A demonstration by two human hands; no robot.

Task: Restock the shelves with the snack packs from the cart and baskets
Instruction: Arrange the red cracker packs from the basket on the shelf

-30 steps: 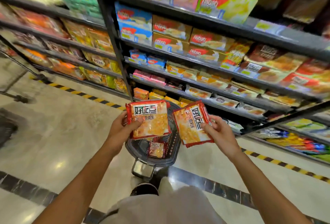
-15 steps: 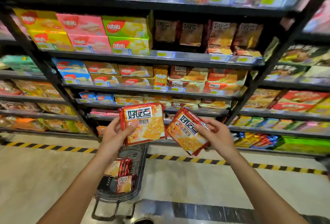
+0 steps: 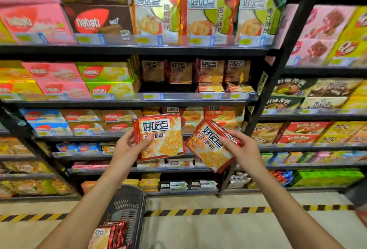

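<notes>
The two cracker packs, one gripped in the left hand (image 3: 129, 149) and one in the right hand (image 3: 241, 152), are glossy red-orange plastic film (image 3: 166, 139) (image 3: 208, 149) with crimped edges catching the light. Below the left grip, the basket (image 3: 127, 207) is matt grey perforated plastic. Beyond both grips, the shelves (image 3: 139, 102) look like dark matt metal with shiny clear price strips. The floor (image 3: 218, 233) beneath is smooth, pale and faintly glossy.

"好吃点" on both held packs (image 3: 161, 136); "nabati" on shelf boxes (image 3: 90, 23) (mirrored).
</notes>
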